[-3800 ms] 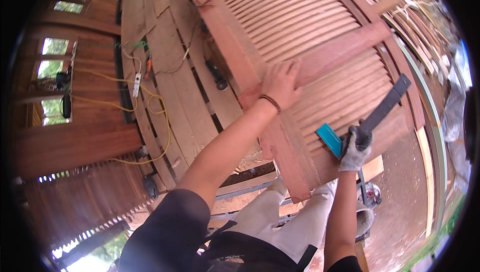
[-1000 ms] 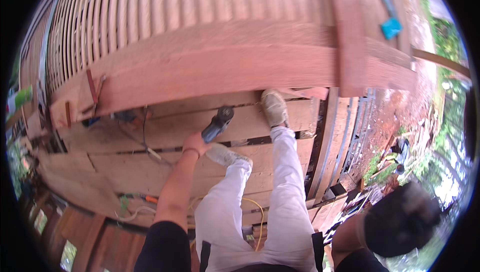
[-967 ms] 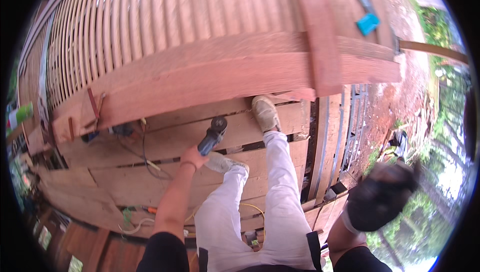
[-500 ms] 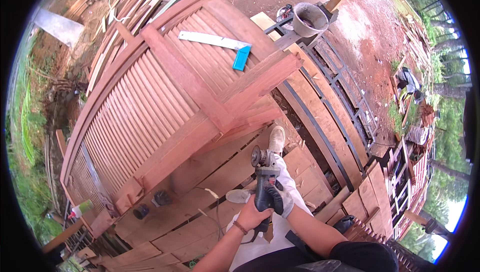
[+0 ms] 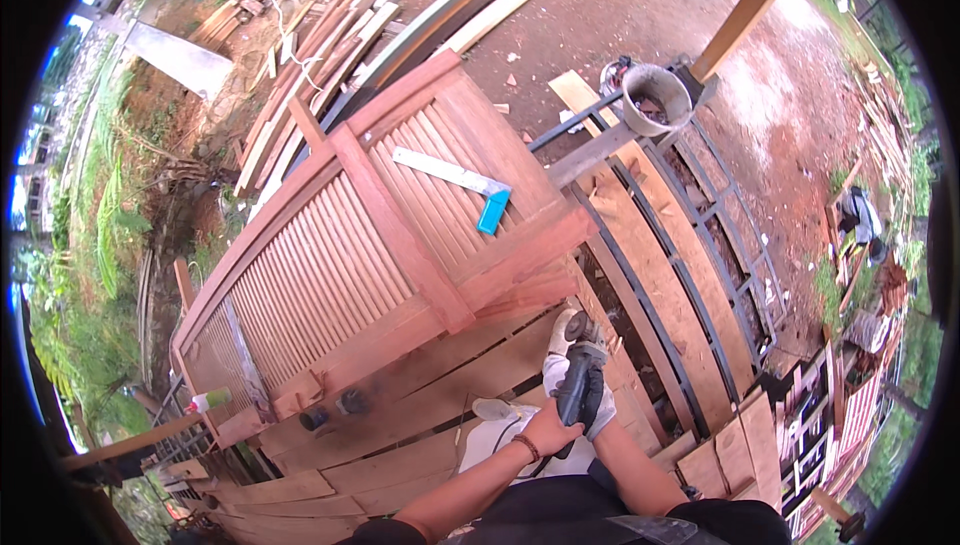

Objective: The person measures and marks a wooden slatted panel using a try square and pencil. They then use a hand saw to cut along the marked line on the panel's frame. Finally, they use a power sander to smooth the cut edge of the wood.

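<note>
An angle grinder (image 5: pixel 577 392) is held between my two hands, its round head pointing away from me beside the near right corner of a reddish louvered wooden door (image 5: pixel 455 300). My left hand (image 5: pixel 550 431), bare and with a bracelet at the wrist, wraps round the rear of the grinder's body. My right hand (image 5: pixel 602 407), in a grey and white glove, closes on its right side; the fingers are partly hidden. The disc appears apart from the wood. On the door's slats lies a try square (image 5: pixel 455 175) with a pale blade and a blue handle.
Beyond the door's right end stands a bucket (image 5: pixel 655 103) on a dark metal frame (image 5: pixel 735 230). Plank decking (image 5: pixel 420 442) lies underfoot. Loose boards (image 5: pixel 325 65) are piled at the far left. A post (image 5: pixel 755 10) rises far right; a person (image 5: pixel 858 217) crouches beyond.
The grinder and both hands have moved to the right, and its head now tilts further right. My view has shifted, so the door appears lower. The try square stays on the slats.
</note>
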Demonstrator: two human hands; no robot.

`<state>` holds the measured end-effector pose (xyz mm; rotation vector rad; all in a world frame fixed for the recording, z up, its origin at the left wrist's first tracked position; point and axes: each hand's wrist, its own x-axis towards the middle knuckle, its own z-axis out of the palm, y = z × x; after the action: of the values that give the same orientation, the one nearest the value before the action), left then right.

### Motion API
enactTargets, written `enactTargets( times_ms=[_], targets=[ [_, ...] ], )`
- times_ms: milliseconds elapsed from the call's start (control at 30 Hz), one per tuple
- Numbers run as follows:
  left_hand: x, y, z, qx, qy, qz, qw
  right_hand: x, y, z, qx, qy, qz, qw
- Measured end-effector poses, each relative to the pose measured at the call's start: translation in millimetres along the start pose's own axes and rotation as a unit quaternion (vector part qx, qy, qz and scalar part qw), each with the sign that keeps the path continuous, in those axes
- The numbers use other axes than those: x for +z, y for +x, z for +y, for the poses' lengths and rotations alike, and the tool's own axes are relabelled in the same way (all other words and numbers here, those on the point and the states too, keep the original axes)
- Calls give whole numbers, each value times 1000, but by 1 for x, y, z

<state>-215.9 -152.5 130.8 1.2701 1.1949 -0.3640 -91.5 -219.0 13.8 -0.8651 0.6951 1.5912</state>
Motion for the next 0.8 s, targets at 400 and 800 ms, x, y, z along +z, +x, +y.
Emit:
enactTargets(
  times_ms=[400,800],
  targets=[
    [-49,-15,65,254,-19,-45,966,147,-75,-111,-199,-165,89,962],
    [-87,18,-57,322,80,151,931,184,-56,-212,-298,-255,25,919]
  ],
)
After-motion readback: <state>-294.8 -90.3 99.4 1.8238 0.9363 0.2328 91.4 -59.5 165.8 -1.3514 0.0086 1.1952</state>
